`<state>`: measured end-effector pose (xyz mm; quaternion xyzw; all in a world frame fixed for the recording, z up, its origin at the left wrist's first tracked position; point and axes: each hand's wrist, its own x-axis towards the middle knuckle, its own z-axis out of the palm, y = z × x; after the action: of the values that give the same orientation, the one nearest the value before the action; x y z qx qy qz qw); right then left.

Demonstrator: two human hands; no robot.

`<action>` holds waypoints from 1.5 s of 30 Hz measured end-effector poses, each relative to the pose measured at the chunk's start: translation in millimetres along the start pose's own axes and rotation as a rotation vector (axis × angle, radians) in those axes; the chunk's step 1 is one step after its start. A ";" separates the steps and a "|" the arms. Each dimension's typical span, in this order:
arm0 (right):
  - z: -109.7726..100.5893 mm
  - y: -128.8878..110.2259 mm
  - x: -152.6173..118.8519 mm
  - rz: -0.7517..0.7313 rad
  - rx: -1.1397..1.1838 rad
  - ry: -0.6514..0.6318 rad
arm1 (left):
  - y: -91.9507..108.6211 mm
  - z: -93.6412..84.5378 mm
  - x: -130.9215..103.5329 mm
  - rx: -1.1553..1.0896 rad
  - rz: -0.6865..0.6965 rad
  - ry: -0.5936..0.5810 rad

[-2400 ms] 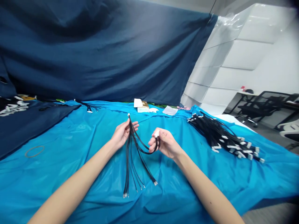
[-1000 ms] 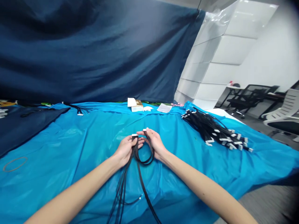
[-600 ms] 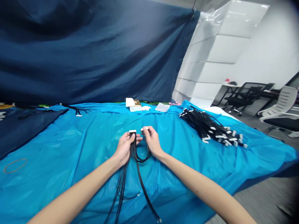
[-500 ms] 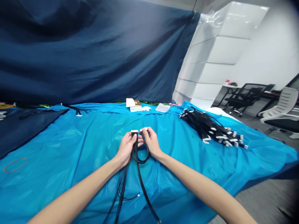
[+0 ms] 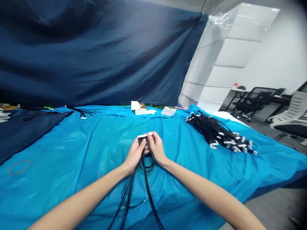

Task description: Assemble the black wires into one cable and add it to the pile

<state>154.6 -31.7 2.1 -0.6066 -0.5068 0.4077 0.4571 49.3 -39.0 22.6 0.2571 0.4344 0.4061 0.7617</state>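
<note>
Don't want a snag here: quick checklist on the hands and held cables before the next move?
1. Left grip secure: ok, thumb pressed over the black cables just below a white connector.
2. Right grip secure: ok, pinching a white end piece.
3. Both white pieces joined: cannot tell, they sit close together but fingers cover the meeting point.
4. All cable ends visible: not ok, several run off the bottom edge.
5. Cable pile clear of both hands: ok, well apart, to the right.

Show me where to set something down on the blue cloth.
Bare blue cloth lies between the tan loop and the left hand, and between the right hand and the black cable pile. Crowded: that pile, the far edge around the box, and the middle, where both hands hold cables.
</note>
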 end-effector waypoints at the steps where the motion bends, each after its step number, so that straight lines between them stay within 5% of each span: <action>1: 0.3 -0.4 -0.1 -0.007 0.004 -0.003 | 0.2 0.2 0.0 0.008 0.004 0.002; 11: 1.2 -5.2 -3.7 -0.053 0.025 -0.033 | 3.5 -3.3 2.8 -0.002 0.001 0.015; 16: -0.4 -9.5 -1.0 0.100 0.188 -0.083 | 6.1 -3.6 3.0 0.118 0.058 0.088; 20: -3.3 -14.0 4.9 0.269 0.362 -0.247 | 10.4 -4.5 3.2 0.230 0.114 0.124; 23: -4.8 -12.9 7.8 0.351 0.383 -0.326 | 10.9 -5.9 3.5 0.273 0.131 0.105; 34: -3.2 -17.1 5.6 0.291 0.327 -0.327 | -1.8 -8.0 5.2 0.209 0.133 -0.008; 40: -4.7 -17.9 5.4 0.243 0.281 -0.321 | 1.6 -6.7 2.8 0.213 0.012 -0.074; 45: -14.0 -22.2 16.1 0.232 0.349 -0.165 | 13.3 3.0 -5.3 -0.007 -0.219 -0.190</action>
<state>165.1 -16.2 26.6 -0.5369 -0.3912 0.5874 0.4623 45.0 -36.4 36.3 0.2431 0.3845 0.2960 0.8399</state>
